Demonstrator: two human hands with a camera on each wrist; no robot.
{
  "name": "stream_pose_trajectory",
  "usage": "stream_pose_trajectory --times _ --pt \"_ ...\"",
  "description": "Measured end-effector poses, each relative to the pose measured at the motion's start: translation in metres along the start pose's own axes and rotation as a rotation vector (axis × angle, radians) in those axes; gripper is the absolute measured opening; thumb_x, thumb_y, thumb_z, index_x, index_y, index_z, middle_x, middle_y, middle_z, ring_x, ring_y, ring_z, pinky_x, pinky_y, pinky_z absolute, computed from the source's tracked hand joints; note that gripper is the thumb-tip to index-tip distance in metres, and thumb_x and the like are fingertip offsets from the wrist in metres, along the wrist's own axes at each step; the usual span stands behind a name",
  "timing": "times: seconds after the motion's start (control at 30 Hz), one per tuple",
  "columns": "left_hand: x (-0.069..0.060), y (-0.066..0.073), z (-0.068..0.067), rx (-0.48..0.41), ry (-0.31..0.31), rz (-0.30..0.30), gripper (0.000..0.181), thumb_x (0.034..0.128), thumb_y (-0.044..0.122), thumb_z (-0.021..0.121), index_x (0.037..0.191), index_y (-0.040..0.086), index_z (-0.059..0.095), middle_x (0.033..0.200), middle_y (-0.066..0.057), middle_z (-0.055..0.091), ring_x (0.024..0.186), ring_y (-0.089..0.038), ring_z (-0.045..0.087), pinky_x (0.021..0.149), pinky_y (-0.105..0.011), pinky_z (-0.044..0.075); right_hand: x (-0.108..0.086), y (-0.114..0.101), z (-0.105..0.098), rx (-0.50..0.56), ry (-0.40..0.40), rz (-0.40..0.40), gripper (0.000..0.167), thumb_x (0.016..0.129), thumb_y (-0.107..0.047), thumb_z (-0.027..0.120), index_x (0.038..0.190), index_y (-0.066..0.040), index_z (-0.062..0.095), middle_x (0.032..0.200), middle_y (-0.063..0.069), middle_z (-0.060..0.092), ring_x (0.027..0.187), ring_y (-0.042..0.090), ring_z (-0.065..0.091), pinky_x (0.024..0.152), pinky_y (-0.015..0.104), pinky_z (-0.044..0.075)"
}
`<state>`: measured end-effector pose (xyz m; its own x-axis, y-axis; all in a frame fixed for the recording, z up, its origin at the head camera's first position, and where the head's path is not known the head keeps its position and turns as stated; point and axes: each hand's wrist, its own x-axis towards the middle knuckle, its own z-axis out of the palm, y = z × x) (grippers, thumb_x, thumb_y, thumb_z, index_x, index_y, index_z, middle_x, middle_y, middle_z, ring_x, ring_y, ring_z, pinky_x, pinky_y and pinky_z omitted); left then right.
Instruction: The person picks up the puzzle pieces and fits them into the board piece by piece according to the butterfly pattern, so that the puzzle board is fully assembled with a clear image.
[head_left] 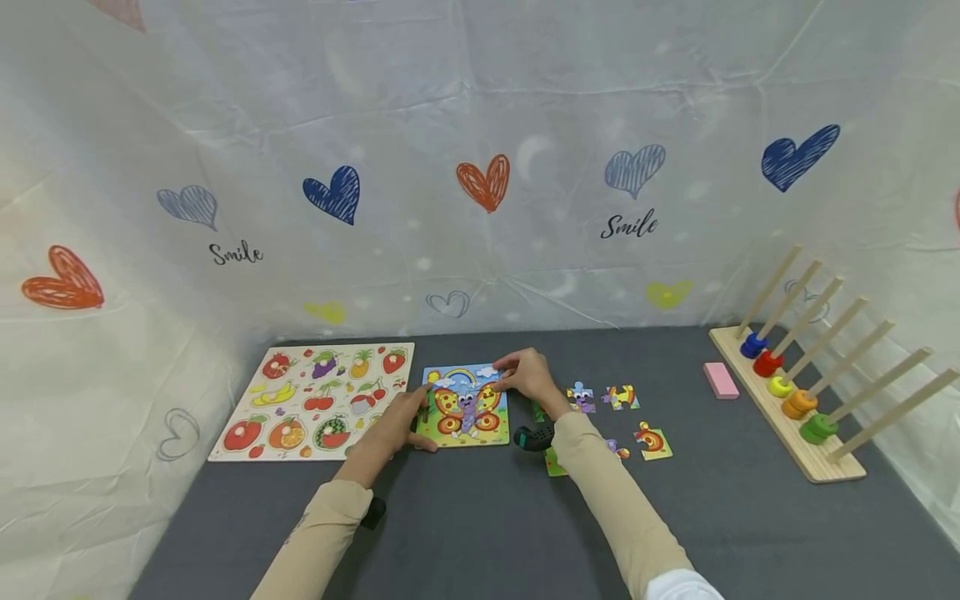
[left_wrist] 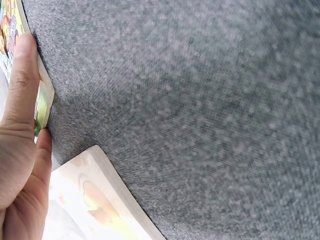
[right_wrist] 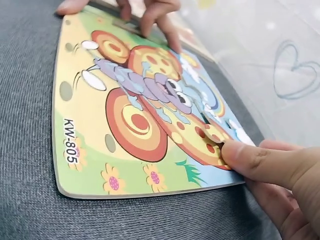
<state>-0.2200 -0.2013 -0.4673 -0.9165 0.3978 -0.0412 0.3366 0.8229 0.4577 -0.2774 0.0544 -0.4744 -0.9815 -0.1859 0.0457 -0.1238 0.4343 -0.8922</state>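
Grey textured cloth (head_left: 465,533) under square butterfly board (head_left: 468,410), fingers (right_wrist: 171,37) on either side

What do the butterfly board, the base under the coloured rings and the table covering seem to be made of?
Butterfly board: probably wood or fibreboard, with a smooth printed face and a thin pale edge; the core can't be confirmed.
Ring base: likely wood, apparently unpainted, judging by its pale tan colour.
Table covering: looks like matte grey fabric; the speckled, woven-looking texture suggests it.
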Motion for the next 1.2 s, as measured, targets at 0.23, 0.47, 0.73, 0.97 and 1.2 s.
stream_pose_trajectory --times 0.23,0.47,0.73,0.97,1.2 --pt "0.001 0.001 0.0 0.007 0.001 0.006 0.101 0.0619 0.025 0.091 0.141 -0.008 0.037 0.106 -0.01 0.055 0.103 -0.028 0.051 0.094 -0.046 0.043 0.001 -0.008 -0.002 -0.124 -0.026 0.004 0.032 0.07 -0.005 0.085 0.1 -0.002 0.074 0.076 0.005 0.069 0.069 0.015 0.064 0.07 0.033 0.056" --pt "0.002 0.0 0.002 0.012 0.006 0.012 0.101 0.0613 0.026 0.091 0.14 -0.008 0.038 0.103 -0.008 0.055 0.099 -0.026 0.051 0.092 -0.045 0.044 0.001 -0.011 -0.005 -0.127 -0.047 -0.008 0.037 0.07 -0.002 0.085 0.104 0.001 0.072 0.08 0.011 0.07 0.07 0.018 0.065 0.069 0.033 0.056" --pt "0.002 0.0 0.0 0.011 0.0 -0.001 0.101 0.0617 0.026 0.09 0.141 -0.006 0.038 0.106 -0.009 0.055 0.103 -0.028 0.052 0.094 -0.045 0.043 -0.001 -0.008 -0.001 -0.086 -0.012 -0.08 0.037 0.071 0.0 0.083 0.105 0.002 0.071 0.087 0.014 0.07 0.08 0.024 0.067 0.067 0.03 0.056" --pt "0.001 -0.001 -0.001 0.008 0.012 0.025 0.101 0.0616 0.027 0.09 0.141 -0.007 0.037 0.102 -0.007 0.054 0.098 -0.026 0.051 0.092 -0.044 0.044 -0.001 -0.004 0.006 -0.082 0.045 -0.128 0.031 0.071 0.001 0.083 0.1 0.002 0.072 0.084 0.012 0.07 0.076 0.023 0.067 0.066 0.031 0.057" --pt "0.002 -0.001 0.0 0.0 0.018 0.037 0.098 0.0609 0.027 0.091 0.138 -0.006 0.04 0.099 -0.006 0.053 0.091 -0.022 0.049 0.083 -0.041 0.044 -0.004 0.0 0.006 -0.106 0.027 -0.158 0.031 0.072 -0.001 0.082 0.101 0.003 0.071 0.084 0.012 0.069 0.077 0.023 0.067 0.07 0.032 0.056"
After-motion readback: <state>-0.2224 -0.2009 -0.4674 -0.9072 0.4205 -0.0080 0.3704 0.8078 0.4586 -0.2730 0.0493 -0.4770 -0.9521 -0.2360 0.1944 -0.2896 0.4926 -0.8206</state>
